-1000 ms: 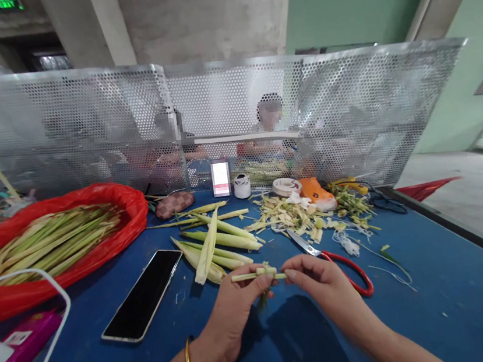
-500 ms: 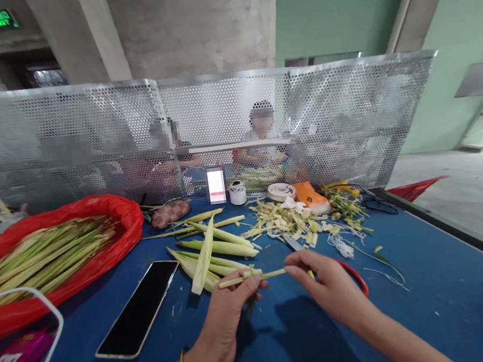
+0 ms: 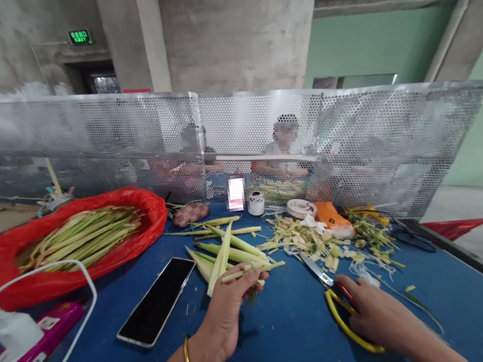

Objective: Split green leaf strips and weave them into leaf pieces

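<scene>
My left hand (image 3: 226,312) is closed in a pinch on a thin pale green leaf strip (image 3: 252,270) that sticks out level to both sides above the blue table (image 3: 287,340). My right hand (image 3: 374,311) lies on the scissors (image 3: 340,304), fingers curled over the red and yellow handles, the blades pointing away to the upper left. Several cut leaf pieces (image 3: 226,250) lie just beyond my left hand.
A black phone (image 3: 157,302) lies left of my left hand. A red bag of long leaves (image 3: 76,236) fills the left side, with a pink power strip and white plug (image 3: 23,343) in front. Leaf scraps (image 3: 314,236), tape rolls and an orange object sit near the perforated metal screen (image 3: 306,138); people sit behind it.
My right hand let go of the strip's right end and dropped to the scissors on the table. My left hand still pinches the strip. The camera tilted up and shifted.
</scene>
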Available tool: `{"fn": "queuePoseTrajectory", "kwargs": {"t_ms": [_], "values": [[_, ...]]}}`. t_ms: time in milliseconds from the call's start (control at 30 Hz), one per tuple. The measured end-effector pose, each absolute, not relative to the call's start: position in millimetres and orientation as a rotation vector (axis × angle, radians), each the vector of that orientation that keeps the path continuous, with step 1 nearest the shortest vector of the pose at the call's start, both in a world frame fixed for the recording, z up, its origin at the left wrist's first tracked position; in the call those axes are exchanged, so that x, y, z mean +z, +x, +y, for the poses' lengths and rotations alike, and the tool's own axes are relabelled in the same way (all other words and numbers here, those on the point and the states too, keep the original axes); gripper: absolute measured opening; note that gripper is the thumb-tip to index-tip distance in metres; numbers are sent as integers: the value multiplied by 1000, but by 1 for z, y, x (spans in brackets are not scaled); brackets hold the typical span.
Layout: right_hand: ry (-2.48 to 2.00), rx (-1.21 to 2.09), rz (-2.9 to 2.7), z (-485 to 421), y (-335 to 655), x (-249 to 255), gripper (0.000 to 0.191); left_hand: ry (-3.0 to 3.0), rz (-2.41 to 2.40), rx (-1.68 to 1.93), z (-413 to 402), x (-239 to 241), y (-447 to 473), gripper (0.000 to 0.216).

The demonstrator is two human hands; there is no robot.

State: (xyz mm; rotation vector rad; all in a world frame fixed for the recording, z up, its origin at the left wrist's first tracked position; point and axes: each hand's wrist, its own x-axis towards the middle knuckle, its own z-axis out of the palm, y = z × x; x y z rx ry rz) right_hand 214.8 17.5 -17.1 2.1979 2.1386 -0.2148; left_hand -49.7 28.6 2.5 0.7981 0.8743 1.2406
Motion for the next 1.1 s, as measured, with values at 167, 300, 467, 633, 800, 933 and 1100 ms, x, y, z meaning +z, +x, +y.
{"fn": "queuePoseTrajectory", "kwargs": {"t_ms": [167,300,467,633,800,933,1100], "values": [[2345,-345,2231,26,228,-27,66,813,922,1228,37,3,-49,28],[2558,-867,2509,33,235,-30,59,773,963,1267,54,11,-36,28],[2662,-2092,2366,37,226,-24,55,675,946,1322,91,22,-6,26],[2686,-2115,2533,41,225,-21,53,642,901,1306,122,33,28,19],[2751,-1752,2668,40,238,-15,46,712,826,1276,138,39,52,18],[2789,-1489,2617,35,244,-10,43,759,848,1297,148,29,58,18],[2768,-1389,2563,29,239,-2,42,789,925,1313,157,12,60,24]]}}
